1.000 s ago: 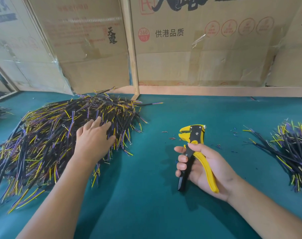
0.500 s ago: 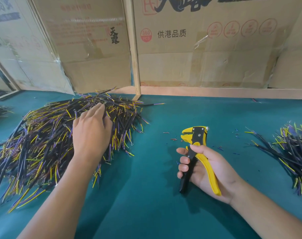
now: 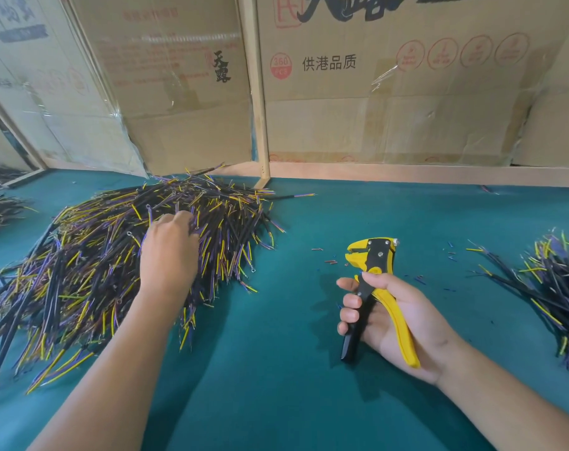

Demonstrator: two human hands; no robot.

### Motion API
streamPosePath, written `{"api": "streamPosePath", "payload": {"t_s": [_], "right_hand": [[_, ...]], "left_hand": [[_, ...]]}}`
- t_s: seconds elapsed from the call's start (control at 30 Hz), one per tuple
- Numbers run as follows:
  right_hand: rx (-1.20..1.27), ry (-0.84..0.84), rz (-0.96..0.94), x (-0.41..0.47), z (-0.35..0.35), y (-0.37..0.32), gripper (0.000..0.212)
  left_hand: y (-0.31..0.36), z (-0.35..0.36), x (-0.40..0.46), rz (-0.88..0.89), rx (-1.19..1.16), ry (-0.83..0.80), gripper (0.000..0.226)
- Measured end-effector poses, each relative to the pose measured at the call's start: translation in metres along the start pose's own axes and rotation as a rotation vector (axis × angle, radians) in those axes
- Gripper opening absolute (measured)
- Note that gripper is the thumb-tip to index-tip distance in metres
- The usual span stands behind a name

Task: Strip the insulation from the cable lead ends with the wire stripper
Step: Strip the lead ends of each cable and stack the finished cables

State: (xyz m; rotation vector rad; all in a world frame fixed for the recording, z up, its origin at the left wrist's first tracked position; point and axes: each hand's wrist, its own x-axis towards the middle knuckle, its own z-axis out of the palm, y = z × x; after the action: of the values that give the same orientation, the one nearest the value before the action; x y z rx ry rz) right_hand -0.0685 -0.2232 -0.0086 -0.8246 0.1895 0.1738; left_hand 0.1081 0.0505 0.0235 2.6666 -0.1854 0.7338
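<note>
Curling into the cable pile (image 3: 120,265), left hand (image 3: 169,255) fingers now dig

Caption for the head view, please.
Left hand reaches into black-yellow-purple cable pile; right hand holds yellow-black wire stripper.

Workshop bench: cable heaps (image 3: 114,262), cardboard cartons (image 3: 390,92).
</note>
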Motion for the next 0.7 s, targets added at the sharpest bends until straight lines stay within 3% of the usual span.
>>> {"api": "streamPosePath", "payload": {"t_s": [0.23, 0.4, 0.57, 0.7], "right_hand": [[-0.009, 0.0, 0.005, 0.0, -0.001, 0.0, 0.046], [-0.012, 0.009, 0.009, 0.0, 0.001, -0.001, 0.044], [-0.015, 0.011, 0.01, 0.0, 0.002, -0.001, 0.045], [-0.021, 0.017, 0.004, -0.001, 0.003, -0.001, 0.047]], "left_hand": [[-0.006, 0.0, 0.0, -0.081, 0.113, -0.079, 0.027], [0.001, -0.007, -0.002, -0.096, 0.126, -0.001, 0.034], [0.008, -0.014, -0.002, -0.089, -0.134, -0.008, 0.034], [0.031, -0.014, -0.012, 0.122, -0.409, -0.022, 0.023]]}}
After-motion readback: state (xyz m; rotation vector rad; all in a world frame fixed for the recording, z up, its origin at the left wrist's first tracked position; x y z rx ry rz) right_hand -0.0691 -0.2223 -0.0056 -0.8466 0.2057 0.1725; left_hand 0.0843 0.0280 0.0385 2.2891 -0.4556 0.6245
